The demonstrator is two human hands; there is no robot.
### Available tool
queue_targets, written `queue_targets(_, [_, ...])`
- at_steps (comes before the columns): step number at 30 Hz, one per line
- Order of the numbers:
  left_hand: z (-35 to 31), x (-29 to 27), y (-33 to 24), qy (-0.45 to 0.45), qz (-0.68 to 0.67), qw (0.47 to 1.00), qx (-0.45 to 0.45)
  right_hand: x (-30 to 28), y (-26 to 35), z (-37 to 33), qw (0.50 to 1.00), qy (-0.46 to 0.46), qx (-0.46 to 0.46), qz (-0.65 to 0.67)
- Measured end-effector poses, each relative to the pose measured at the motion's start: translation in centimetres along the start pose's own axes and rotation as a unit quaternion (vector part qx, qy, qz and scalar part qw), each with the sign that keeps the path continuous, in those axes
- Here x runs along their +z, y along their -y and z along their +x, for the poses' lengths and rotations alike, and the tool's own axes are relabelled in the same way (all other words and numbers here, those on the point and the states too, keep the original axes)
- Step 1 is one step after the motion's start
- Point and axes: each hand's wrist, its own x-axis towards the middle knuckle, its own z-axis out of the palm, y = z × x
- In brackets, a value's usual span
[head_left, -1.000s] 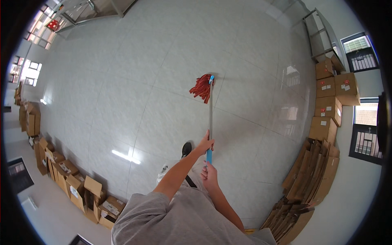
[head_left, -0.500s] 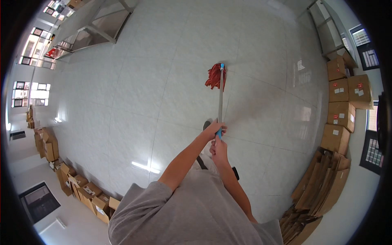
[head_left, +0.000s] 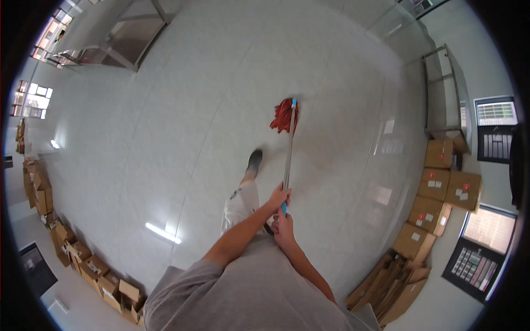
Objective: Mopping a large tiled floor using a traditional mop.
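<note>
1. Compared with the head view half a second ago, the left shoe [head_left: 254, 160] has come forward, clear of the hands that partly hid it, and the right shoe has gone out of sight.
2. Head view, hands: the left hand [head_left: 279, 197] is wrapped around the upper part of the mop [head_left: 289, 154], and the right hand [head_left: 284, 227] is closed around its handle just below, with a bit of blue grip [head_left: 284, 208] showing between them.
3. Head view, mop: its handle slants away from the body, and the red mop head [head_left: 282, 117] rests on the pale tiled floor [head_left: 193, 110], ahead of the left shoe and to its right.
4. Head view, surroundings: closed boxes [head_left: 430, 212] are stacked along the right wall beside flattened cardboard [head_left: 381, 284]; open boxes [head_left: 96, 267] line the left wall.
</note>
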Motion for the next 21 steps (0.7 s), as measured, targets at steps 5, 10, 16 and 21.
queue_targets(5, [11.0,7.9,-15.4,0.002,-0.034,0.999,-0.022,6.7,16.3,8.3,0.998,-0.051,0.02,0.011])
queue_targets(10, [23.3,15.7,-31.5,0.005,0.002,0.999,-0.041,15.7,34.7,15.8,0.998,-0.041,0.025,0.037])
queue_targets(16, [43.2,28.8,-51.5,0.034,0.009,0.996,-0.087,23.0,61.6,29.6,0.999,-0.038,0.01,-0.029])
queue_targets(21, [60.9,38.2,-66.7,0.015,0.024,0.997,-0.075,29.0,81.7,42.2,0.999,-0.012,-0.034,0.013])
